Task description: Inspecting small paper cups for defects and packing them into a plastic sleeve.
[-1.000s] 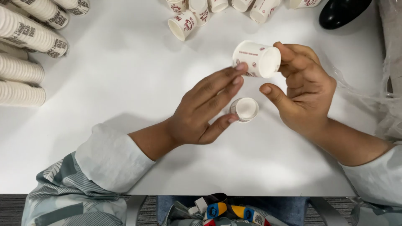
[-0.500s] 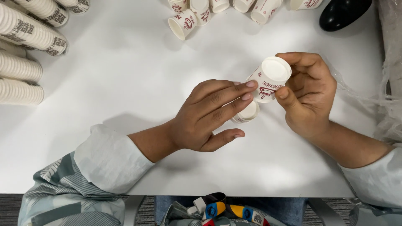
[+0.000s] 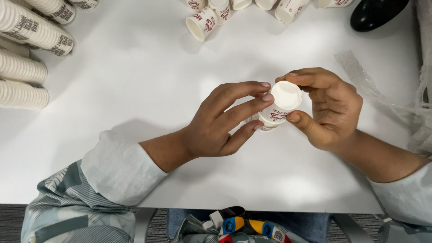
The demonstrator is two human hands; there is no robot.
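Two hands are now meeting on a single paper cup [image 3: 280,108] above the white table [image 3: 135,81]. A second ago the right hand [image 3: 328,110] was holding that cup alone, mouth turned aside, while the left hand [image 3: 225,119] was resting flat just beside a second small cup on the table; half a second ago the cup was coming down over the lower one. Now the right hand is gripping the cup with thumb below and fingers curled over its rim, and the left hand is pressing its fingertips [image 3: 265,96] against the cup's side, fingers narrowed around it. The lower cup [image 3: 265,127] is showing only as a sliver under the held one, so the two appear to be nesting, though how far in it sits cannot be told.

Beyond the cup, at the table's far edge, loose cups [image 3: 202,22] are lying on their sides, with a black rounded object [image 3: 375,13] to their right. Far left of the cup, long stacks [image 3: 27,54] are lying in rows. Right of the cup, clear plastic wrap [image 3: 382,94] is crumpling across the table.
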